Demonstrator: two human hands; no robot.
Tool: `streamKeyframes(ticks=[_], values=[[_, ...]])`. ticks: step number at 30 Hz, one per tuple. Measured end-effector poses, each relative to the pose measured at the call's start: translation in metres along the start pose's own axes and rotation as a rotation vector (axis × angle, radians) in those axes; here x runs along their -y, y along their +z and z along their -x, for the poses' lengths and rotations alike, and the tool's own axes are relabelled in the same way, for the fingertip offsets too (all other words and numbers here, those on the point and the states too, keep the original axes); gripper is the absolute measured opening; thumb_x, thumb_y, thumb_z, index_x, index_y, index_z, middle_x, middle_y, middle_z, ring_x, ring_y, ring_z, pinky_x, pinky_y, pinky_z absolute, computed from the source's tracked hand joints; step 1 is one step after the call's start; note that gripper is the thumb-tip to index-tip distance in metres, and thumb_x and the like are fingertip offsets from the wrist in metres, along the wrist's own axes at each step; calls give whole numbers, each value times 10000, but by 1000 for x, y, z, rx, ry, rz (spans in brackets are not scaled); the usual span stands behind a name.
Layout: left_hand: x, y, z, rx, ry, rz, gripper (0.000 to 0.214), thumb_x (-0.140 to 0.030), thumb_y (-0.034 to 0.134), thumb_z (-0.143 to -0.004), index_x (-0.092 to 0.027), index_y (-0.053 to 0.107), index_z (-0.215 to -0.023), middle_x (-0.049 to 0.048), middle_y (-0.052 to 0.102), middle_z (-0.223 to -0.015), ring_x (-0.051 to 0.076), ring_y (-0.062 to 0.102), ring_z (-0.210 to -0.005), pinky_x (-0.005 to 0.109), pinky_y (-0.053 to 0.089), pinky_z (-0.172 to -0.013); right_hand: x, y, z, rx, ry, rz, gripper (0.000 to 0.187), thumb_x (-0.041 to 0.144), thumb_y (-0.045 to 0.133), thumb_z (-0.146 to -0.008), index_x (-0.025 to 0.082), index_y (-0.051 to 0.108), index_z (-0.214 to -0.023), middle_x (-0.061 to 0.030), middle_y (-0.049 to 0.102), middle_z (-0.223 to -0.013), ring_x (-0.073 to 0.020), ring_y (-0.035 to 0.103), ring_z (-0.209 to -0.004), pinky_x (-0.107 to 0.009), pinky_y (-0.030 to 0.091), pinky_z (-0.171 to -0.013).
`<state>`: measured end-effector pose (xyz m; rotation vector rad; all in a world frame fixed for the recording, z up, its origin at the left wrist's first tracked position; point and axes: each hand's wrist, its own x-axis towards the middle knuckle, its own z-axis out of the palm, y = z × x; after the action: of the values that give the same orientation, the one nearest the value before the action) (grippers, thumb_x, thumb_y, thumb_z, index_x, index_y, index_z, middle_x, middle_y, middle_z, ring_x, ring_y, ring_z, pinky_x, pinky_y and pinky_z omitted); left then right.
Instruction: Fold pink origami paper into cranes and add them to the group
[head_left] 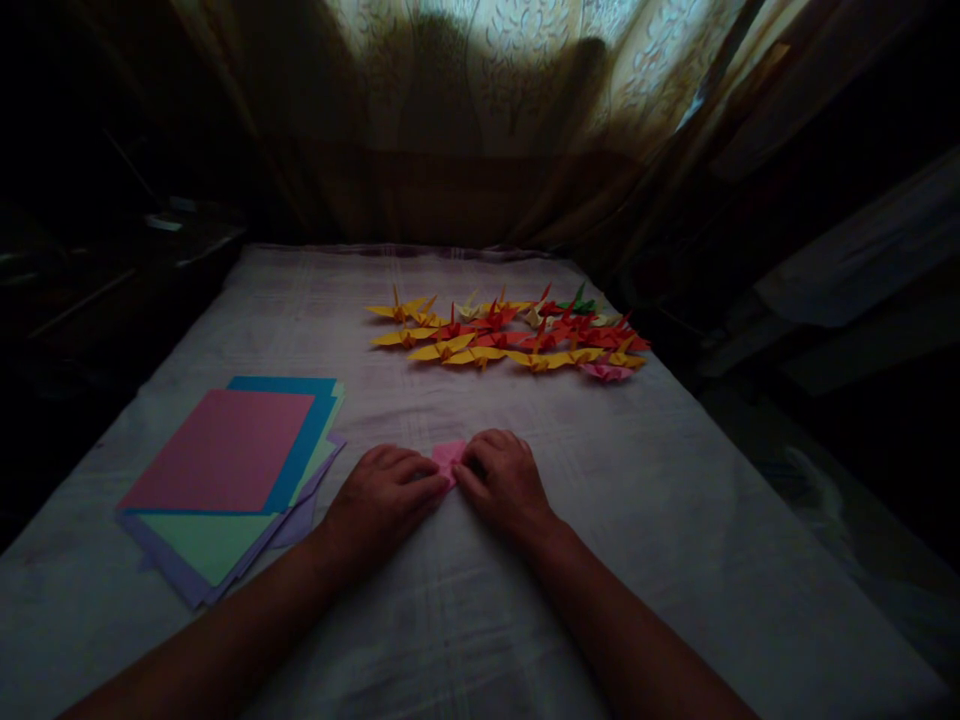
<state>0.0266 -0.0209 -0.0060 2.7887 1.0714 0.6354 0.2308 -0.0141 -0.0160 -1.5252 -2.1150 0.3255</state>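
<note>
A small folded piece of pink origami paper (450, 455) lies on the cloth-covered table between my hands. My left hand (390, 492) pinches its left edge with thumb and fingertips. On the other side, my right hand (504, 482) has its fingers curled and closed on the paper's right edge. Fingers cover much of the paper, so its exact folds cannot be made out. Beyond my hands stand rows of folded paper cranes (480, 352) in yellow, red, green, cream and pink.
To the left lies an uneven stack of square paper sheets (217, 450), pink on top, with blue, pale green and lilac below. A pale checked tablecloth (615, 560) covers the table. Behind its far edge hangs a patterned curtain (450, 110). The surroundings are dark.
</note>
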Motion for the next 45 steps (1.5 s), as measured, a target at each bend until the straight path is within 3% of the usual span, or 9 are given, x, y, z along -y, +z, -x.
streamKeyframes(ticks=[7, 13, 17, 20, 24, 34, 40, 45], values=[[-2, 1, 1, 49, 16, -103, 205, -232, 511, -967, -268, 689, -1063, 32, 705, -1034, 219, 632, -948, 489, 398, -987, 0, 1, 1, -8, 35, -3, 33, 198, 626, -841, 210, 602, -824, -54, 637, -940, -226, 543, -948, -360, 363, -841], [0, 7, 4, 43, 17, -113, 215, -216, 498, -971, -265, 686, -1064, 36, 693, -1022, 202, 619, -946, 481, 376, -1014, -8, 0, 1, -17, 17, -37, 107, 141, 558, -868, 222, 626, -863, -45, 652, -967, -216, 549, -974, -352, 365, -852], [0, 8, 5, 53, 10, -115, 201, -214, 526, -958, -265, 672, -1086, 33, 693, -1035, 212, 617, -957, 491, 376, -1013, -6, 2, 2, -27, 2, -10, 16, 226, 614, -860, 215, 615, -871, -50, 645, -981, -222, 548, -971, -356, 369, -859], [-1, 7, 5, 59, 2, -108, 199, -210, 529, -956, -250, 674, -1085, 38, 697, -1030, 217, 618, -963, 493, 375, -1018, -1, 4, 2, -41, 13, 53, 141, 330, 666, -832, 211, 598, -865, -60, 634, -967, -238, 534, -960, -363, 366, -845], [-1, 1, 4, 65, 24, -93, 226, -230, 485, -983, -252, 680, -1094, 40, 705, -1055, 208, 627, -972, 490, 365, -1032, 2, 5, 0, -27, 56, 90, 103, 293, 655, -845, 213, 590, -834, -48, 627, -927, -230, 533, -935, -354, 355, -818], [18, -10, 8, 234, 188, -111, 276, -241, 513, -973, -288, 600, -1231, 21, 656, -1254, 242, 593, -1104, 475, 314, -1061, 2, 3, 0, 0, 42, 82, 27, 238, 624, -879, 217, 612, -867, -46, 630, -975, -229, 539, -981, -364, 354, -852], [23, -13, 11, 246, 243, -97, 272, -327, 503, -974, -298, 607, -1223, 39, 623, -1291, 252, 550, -1171, 451, 305, -1067, 2, 4, 0, -9, 23, 112, 58, 258, 620, -876, 212, 603, -845, -44, 629, -940, -223, 539, -946, -353, 357, -827], [22, -14, 9, 253, 233, -83, 285, -358, 514, -965, -293, 605, -1228, 41, 631, -1287, 254, 545, -1179, 453, 281, -1082, 4, 3, 2, -18, 5, 118, 251, 407, 726, -777, 210, 609, -880, -59, 624, -975, -249, 534, -963, -374, 371, -847]])
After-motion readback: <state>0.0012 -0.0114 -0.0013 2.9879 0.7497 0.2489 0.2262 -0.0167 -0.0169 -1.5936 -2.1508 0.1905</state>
